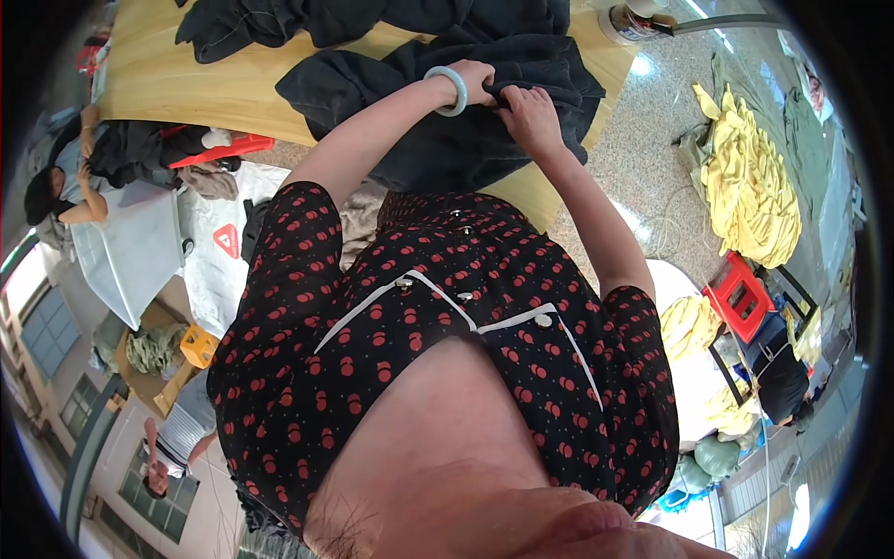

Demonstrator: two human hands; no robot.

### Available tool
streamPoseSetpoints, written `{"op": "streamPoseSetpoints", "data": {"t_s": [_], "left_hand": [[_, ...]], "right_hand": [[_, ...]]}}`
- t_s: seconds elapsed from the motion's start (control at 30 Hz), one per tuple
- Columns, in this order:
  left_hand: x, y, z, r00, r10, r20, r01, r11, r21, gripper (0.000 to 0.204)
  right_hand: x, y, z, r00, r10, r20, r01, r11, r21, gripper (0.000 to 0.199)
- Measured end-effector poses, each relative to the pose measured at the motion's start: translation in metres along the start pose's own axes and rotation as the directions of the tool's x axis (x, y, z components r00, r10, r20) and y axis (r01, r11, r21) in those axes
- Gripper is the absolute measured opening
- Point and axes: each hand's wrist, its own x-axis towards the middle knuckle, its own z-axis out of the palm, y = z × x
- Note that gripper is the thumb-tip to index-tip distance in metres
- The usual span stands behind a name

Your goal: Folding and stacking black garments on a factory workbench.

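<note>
A dark, nearly black garment (354, 88) lies bunched over the table's near edge, part of it hanging down towards me. Its exact kind cannot be made out. My left hand (473, 82), with a pale bangle (447, 91) at the wrist, has its fingers closed on the cloth. Just to the right, my right hand (533, 121) pinches a fold of the same garment. The two hands almost meet, and the fold hides some fingertips.
More dark garments (372, 19) lie farther back on the yellowish wooden table (144, 79). A container (633, 23) stands at its far right corner. Yellow cloth (750, 182) is heaped at right, near a red stool (740, 298). Co-workers (70, 182) are at left.
</note>
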Motion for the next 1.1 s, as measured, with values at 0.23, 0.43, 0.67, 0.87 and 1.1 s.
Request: {"op": "streamPoseSetpoints", "data": {"t_s": [0.23, 0.43, 0.67, 0.87, 1.1], "left_hand": [[0.001, -0.001, 0.015, 0.995, 0.040, -0.086, -0.038, 0.999, 0.033, 0.031], [0.005, 0.002, 0.011, 0.992, -0.095, -0.082, 0.085, 0.988, -0.127, 0.032], [0.003, 0.002, 0.014, 0.981, -0.186, -0.050, 0.164, 0.942, -0.292, 0.030], [0.000, 0.006, 0.008, 0.967, -0.255, 0.014, 0.233, 0.860, -0.453, 0.032], [-0.011, 0.015, -0.001, 1.000, -0.010, 0.013, 0.010, 1.000, -0.009, 0.038]], "right_hand": [[-0.008, -0.006, -0.010, 0.999, -0.024, -0.025, 0.023, 1.000, -0.012, 0.018], [-0.004, -0.008, 0.001, 0.996, 0.033, -0.088, -0.027, 0.997, 0.067, 0.014], [0.003, -0.012, -0.011, 0.997, 0.070, -0.039, -0.062, 0.981, 0.182, 0.013], [0.004, -0.006, -0.007, 0.994, 0.103, -0.044, -0.098, 0.989, 0.112, 0.010], [0.004, -0.001, -0.011, 1.000, -0.002, -0.013, 0.001, 0.997, -0.072, 0.008]]}}
